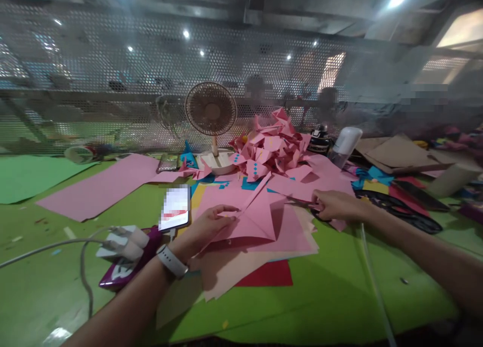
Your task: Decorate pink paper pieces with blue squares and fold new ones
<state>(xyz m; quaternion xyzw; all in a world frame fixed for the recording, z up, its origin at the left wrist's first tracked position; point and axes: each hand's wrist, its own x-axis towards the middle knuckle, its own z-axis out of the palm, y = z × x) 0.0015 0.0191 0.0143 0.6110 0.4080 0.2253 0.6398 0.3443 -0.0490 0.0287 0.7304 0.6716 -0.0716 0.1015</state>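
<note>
My left hand (215,225), with a pale watch strap on the wrist, pinches the left edge of a folded pink paper (251,221). A narrow pink strip stands up from the fold, slanting to the upper right. Beneath it lie more pink, tan and red sheets (264,275) in a loose stack. To the right, my right hand (332,205) is closed, its fingers curled at the edge of the pink sheets. Something dark and thin shows at its fingertips, too hidden to name. A large heap of folded pink paper pieces (273,148) rises behind both hands.
A small fan (211,109) stands at the back. On the left are a lit phone (175,208), white charger plugs (124,244) with cables, and pink and green sheets. A white-capped bottle (346,143), black tray (400,211) and cardboard (403,153) occupy the right.
</note>
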